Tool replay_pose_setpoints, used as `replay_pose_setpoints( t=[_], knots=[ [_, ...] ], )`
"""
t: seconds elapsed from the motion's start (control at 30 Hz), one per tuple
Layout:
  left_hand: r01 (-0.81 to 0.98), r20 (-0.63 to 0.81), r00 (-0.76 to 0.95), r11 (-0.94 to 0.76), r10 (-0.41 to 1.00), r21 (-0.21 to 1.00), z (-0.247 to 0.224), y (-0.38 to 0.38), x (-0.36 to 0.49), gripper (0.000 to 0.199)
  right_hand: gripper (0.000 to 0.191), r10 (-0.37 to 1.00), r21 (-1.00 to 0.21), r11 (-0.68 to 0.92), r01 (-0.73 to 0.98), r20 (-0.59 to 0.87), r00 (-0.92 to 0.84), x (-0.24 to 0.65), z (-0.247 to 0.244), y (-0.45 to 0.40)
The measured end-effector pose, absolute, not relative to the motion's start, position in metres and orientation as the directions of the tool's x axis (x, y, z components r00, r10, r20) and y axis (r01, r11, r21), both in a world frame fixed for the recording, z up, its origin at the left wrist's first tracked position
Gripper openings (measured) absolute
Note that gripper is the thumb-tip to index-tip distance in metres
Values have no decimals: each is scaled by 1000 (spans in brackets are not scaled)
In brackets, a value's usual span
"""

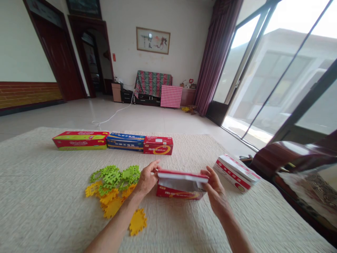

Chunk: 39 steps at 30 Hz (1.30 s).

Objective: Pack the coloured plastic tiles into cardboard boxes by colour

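Note:
A red box [180, 193] stands on the cream cloth between my hands, its lid [183, 175] raised and its inside partly visible. My left hand [149, 177] pinches the lid's left end, fingers closed. The lid's right end is between the thumb and fingers of my right hand [214, 186]. Left of the box lie green plastic pieces [112, 177] and yellow plastic pieces [113, 207], loosely piled; one yellow piece [138, 222] lies apart, nearer to me.
Behind stand a red and green box [81, 141], a blue box [125, 142] and another red box [158, 146] in a row. A white and red box [236, 173] lies at the right, near a dark wooden armrest [276, 154]. The cream cloth [47, 196] lies beneath them.

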<state>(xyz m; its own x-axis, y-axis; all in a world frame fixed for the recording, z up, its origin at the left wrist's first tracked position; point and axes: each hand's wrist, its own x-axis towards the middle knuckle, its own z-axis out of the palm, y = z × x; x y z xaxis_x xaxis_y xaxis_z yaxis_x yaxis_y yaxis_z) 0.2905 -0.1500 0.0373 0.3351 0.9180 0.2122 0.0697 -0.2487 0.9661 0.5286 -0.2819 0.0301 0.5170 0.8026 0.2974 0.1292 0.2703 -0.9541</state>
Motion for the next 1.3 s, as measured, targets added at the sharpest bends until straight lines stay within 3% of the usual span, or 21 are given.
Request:
replay_pose_setpoints(
  t=[0.13,0.27,0.37,0.53,0.73,1.0,1.3],
  knots=[
    [112,215,334,-265,918,958,42,-153,289,38,40,853,-936,258,240,338,397,533,35,-289],
    [115,182,319,-229,930,967,43,-154,288,35,35,886,-919,312,241,373,276,530,43,-295],
    [114,161,313,-206,936,972,43,-153,289,33,31,888,-929,256,268,336,314,525,43,-294],
    [95,141,341,-183,930,979,47,-154,286,34,24,848,-895,264,358,393,356,523,32,-287],
    [98,77,519,-149,851,984,63,-155,271,46,21,819,-861,280,424,445,362,522,30,-286],
    [126,193,648,-353,736,927,66,-155,264,51,19,815,-827,267,495,468,342,521,32,-287],
    [132,283,666,-482,691,866,67,-156,263,36,15,818,-793,275,544,490,301,524,28,-287]
  ],
)
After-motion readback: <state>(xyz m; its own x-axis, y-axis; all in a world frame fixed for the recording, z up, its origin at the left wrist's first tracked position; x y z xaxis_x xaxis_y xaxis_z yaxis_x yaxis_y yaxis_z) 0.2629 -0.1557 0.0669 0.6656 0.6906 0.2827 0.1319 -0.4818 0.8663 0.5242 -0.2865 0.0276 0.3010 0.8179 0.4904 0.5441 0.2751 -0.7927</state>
